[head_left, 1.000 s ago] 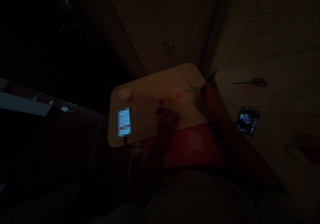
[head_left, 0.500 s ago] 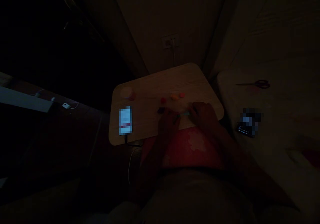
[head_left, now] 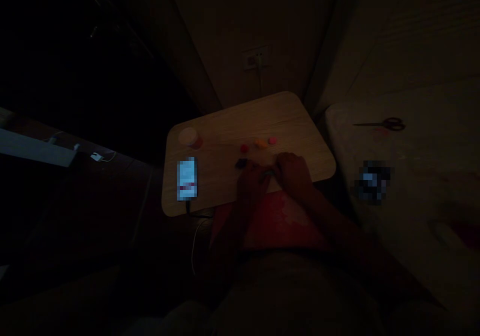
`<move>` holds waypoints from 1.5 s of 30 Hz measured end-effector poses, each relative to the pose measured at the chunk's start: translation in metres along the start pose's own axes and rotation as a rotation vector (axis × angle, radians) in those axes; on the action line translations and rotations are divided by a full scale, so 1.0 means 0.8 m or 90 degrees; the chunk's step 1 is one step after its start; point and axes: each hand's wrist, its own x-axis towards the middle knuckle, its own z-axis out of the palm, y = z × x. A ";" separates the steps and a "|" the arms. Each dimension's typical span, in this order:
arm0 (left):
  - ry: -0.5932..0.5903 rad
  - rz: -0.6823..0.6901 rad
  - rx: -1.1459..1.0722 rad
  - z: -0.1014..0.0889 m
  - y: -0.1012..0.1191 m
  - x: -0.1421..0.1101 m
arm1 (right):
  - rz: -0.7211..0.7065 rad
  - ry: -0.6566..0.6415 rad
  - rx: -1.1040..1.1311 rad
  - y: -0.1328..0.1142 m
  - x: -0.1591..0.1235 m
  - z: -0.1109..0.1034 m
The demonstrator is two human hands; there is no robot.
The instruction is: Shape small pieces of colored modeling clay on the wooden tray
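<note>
My left hand (head_left: 252, 182) and my right hand (head_left: 296, 175) meet over the front edge of a small wooden table (head_left: 221, 126), fingers closed. Pinched between them is a small blue-green strip (head_left: 268, 172), like modelling clay, mostly covered by the fingers. Just beyond my left fingertips lies a dark lump (head_left: 241, 163). Farther back sit a red ball (head_left: 244, 148), an orange lump (head_left: 261, 144) and a pink round piece (head_left: 272, 140). The light is very dim, so fine detail is lost.
A lidded tub (head_left: 189, 138) stands at the table's left, behind a lit phone (head_left: 186, 178) with a cable. On the pale surface to the right lie scissors (head_left: 392, 124) and a blurred dark object (head_left: 373, 182). A wall socket (head_left: 256, 58) is behind the table.
My right hand has moved left, closer to my left hand. Less of the blue-green strip shows between them. The lumps have stayed in place on the table.
</note>
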 end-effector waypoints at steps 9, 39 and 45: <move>0.007 0.019 0.006 0.004 -0.006 -0.001 | -0.034 0.055 0.045 0.008 0.000 0.010; 0.008 0.008 -0.001 -0.001 0.003 -0.002 | 0.012 0.029 0.077 0.003 0.007 0.004; -0.015 0.000 0.006 -0.004 0.004 0.003 | 0.005 0.031 0.063 0.000 0.007 0.001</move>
